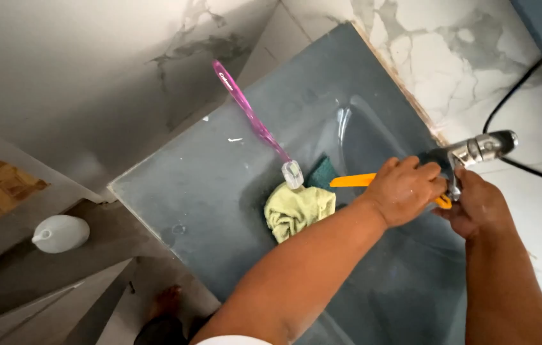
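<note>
Orange plastic scraper [353, 181] is clamped in the left hand [404, 190] right by the chrome tap [475, 153], over the grey-blue sink [220, 211]. The right hand [480, 204] is curled around the tap's base. A yellow cloth [298, 211], green sponge [322, 172] and pink toothbrush [252, 118] are lying just beside them.

There's a pink see-through toothbrush [252, 115] lying on the grey-blue basin top [175, 198], head end pointing to 5 o'clock. Right at its head sits a crumpled pale yellow cloth [296, 214], touching a dark green scrub pad [322, 174] at its 1 o'clock. Way off at 9 o'clock a white plastic bottle [61, 233] lies on the floor. A black cable [513, 96] runs across the marble wall at 2 o'clock.
</note>
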